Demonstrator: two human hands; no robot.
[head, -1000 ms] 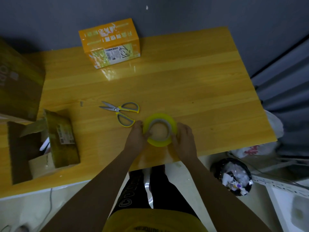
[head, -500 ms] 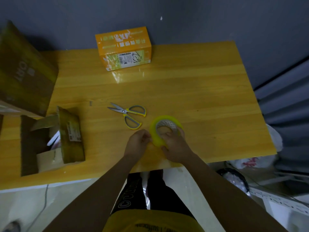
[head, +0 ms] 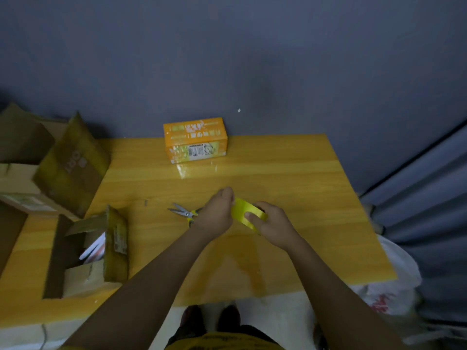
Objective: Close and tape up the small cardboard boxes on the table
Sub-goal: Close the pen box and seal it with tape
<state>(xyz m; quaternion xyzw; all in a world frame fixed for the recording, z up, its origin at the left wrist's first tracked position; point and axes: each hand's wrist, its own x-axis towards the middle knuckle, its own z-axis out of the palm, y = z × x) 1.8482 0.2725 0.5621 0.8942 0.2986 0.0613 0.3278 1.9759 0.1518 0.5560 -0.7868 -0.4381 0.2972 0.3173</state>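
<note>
A yellow tape roll [head: 243, 212] is held on edge above the middle of the wooden table [head: 303, 198]. My right hand [head: 271, 223] grips the roll from the right, thumb across its outer band. My left hand [head: 218, 212] pinches the roll's left edge. A small brown cardboard box [head: 101, 251] lies at the left front with its flaps open and white papers showing inside. An orange printed box [head: 195, 140] stands shut at the back edge. Yellow-handled scissors [head: 183, 213] lie just left of my left hand, their handles hidden behind it.
Larger brown cardboard boxes [head: 68, 165] are stacked at the table's left end. A grey wall rises behind the table. A white plastic bag [head: 389, 294] hangs off the right front corner, with blue corrugated panels beyond it.
Both hands lifted the tape roll off the table and turned it on edge. The camera tilted up, so more wall shows and the trash bin has left view.
</note>
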